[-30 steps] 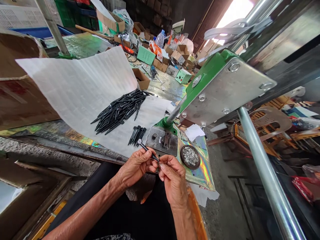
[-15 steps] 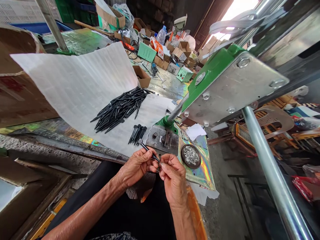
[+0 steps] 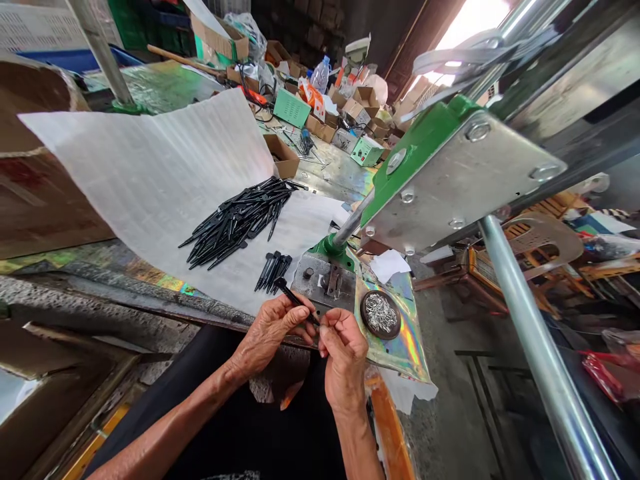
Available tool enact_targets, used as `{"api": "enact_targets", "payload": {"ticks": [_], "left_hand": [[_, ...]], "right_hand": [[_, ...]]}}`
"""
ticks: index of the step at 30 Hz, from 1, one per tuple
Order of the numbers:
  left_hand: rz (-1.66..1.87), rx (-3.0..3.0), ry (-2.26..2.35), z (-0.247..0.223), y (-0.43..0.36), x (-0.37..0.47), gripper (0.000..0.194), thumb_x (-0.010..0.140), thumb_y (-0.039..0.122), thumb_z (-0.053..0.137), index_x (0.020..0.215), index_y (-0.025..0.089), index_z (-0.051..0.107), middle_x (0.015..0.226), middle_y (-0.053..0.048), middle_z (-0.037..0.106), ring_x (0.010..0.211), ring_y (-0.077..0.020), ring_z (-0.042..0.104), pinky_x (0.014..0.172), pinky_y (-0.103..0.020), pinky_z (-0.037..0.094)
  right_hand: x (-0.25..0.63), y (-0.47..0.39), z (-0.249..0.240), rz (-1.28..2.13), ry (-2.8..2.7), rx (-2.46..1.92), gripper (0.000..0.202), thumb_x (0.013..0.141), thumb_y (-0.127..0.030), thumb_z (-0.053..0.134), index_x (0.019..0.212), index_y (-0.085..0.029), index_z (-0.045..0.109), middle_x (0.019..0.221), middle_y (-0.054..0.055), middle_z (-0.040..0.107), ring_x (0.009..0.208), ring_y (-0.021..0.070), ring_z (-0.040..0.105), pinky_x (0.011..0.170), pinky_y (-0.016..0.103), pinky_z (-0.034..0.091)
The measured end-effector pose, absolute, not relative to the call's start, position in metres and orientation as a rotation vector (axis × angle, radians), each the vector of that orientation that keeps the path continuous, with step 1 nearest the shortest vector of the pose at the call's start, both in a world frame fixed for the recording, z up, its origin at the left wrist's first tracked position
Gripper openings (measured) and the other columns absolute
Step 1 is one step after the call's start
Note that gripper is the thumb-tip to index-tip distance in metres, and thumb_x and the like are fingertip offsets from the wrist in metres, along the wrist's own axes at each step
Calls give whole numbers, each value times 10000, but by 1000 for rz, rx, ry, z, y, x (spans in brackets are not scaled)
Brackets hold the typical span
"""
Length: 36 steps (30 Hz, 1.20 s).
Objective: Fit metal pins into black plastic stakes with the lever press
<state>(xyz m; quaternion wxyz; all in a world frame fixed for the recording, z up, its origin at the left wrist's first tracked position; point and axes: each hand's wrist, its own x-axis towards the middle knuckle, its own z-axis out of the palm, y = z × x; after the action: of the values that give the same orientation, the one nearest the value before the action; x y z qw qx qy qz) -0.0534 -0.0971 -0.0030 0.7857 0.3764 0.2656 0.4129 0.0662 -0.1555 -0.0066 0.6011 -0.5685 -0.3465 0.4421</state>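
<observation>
My left hand (image 3: 274, 327) is closed around a slim black pointed plastic piece (image 3: 289, 291), its broad head sticking out up and to the left. Thumb and fingers of my right hand (image 3: 346, 353) are pinched together at the piece's other end; whatever they grip there is too small to make out. Just beyond my hands is the metal base plate (image 3: 304, 285) of a green press (image 3: 425, 153), with a small fixture (image 3: 333, 280) on it. A round brown dish (image 3: 367, 328) of small silvery pins (image 3: 381, 311) sits right of the plate.
Similar black pieces lie in a large pile (image 3: 237, 220) and a small bunch (image 3: 273, 272) on a white foam sheet (image 3: 165, 160). A slanting steel post (image 3: 540, 333) stands at the right. Cardboard boxes (image 3: 283, 160) and green control boxes (image 3: 291, 107) crowd the bench behind.
The black piece has rolled slightly in my left hand, so its head looks darker now. My right hand stays at its end, fingers shifted slightly. The view has moved a little.
</observation>
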Motion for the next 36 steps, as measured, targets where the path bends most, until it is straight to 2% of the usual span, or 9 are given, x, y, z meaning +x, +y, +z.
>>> {"api": "enact_targets", "payload": {"ticks": [8, 16, 21, 26, 31, 36], "left_hand": [[973, 1202, 723, -3, -82, -41, 248, 808, 396, 568, 787, 149, 568, 608, -3, 582, 568, -149, 573, 565, -246, 480], [937, 1311, 812, -8, -54, -22, 251, 793, 403, 488, 780, 158, 538, 563, 1, 553, 499, -132, 515, 526, -240, 436], [874, 1361, 903, -14, -28, -8, 254, 754, 413, 482, 753, 164, 530, 553, 2, 542, 477, -132, 502, 492, -234, 418], [857, 1439, 943, -17, -17, 0, 239, 750, 407, 472, 755, 173, 518, 542, 12, 529, 476, -132, 501, 489, -228, 416], [862, 1455, 947, -19, -15, 2, 236, 751, 404, 476, 791, 177, 526, 555, 19, 533, 471, -131, 505, 480, -223, 419], [832, 1499, 950, -19, -11, 3, 227, 756, 394, 471, 797, 179, 531, 562, 21, 533, 468, -131, 509, 481, -221, 429]], "right_hand": [[70, -132, -13, 1039, -591, -1388, 262, 692, -308, 672, 869, -169, 537, 675, -23, 564, 548, 102, 447, 480, 208, 325], [82, -124, -10, 999, -576, -1362, 238, 675, -305, 679, 815, -166, 549, 581, -52, 494, 499, 95, 420, 447, 204, 311], [106, -151, 20, 999, -518, -1259, 302, 651, -309, 749, 841, -160, 568, 653, -7, 560, 518, 84, 413, 437, 181, 297], [132, -185, 66, 948, -472, -1233, 233, 682, -261, 761, 847, -170, 624, 740, 19, 588, 549, 66, 432, 466, 164, 343], [144, -203, 91, 919, -440, -1278, 229, 632, -260, 804, 782, -175, 653, 710, 26, 580, 493, 65, 423, 418, 173, 360], [143, -208, 100, 898, -473, -1329, 229, 635, -292, 793, 756, -170, 643, 675, 33, 568, 447, 74, 410, 382, 197, 349]]}}
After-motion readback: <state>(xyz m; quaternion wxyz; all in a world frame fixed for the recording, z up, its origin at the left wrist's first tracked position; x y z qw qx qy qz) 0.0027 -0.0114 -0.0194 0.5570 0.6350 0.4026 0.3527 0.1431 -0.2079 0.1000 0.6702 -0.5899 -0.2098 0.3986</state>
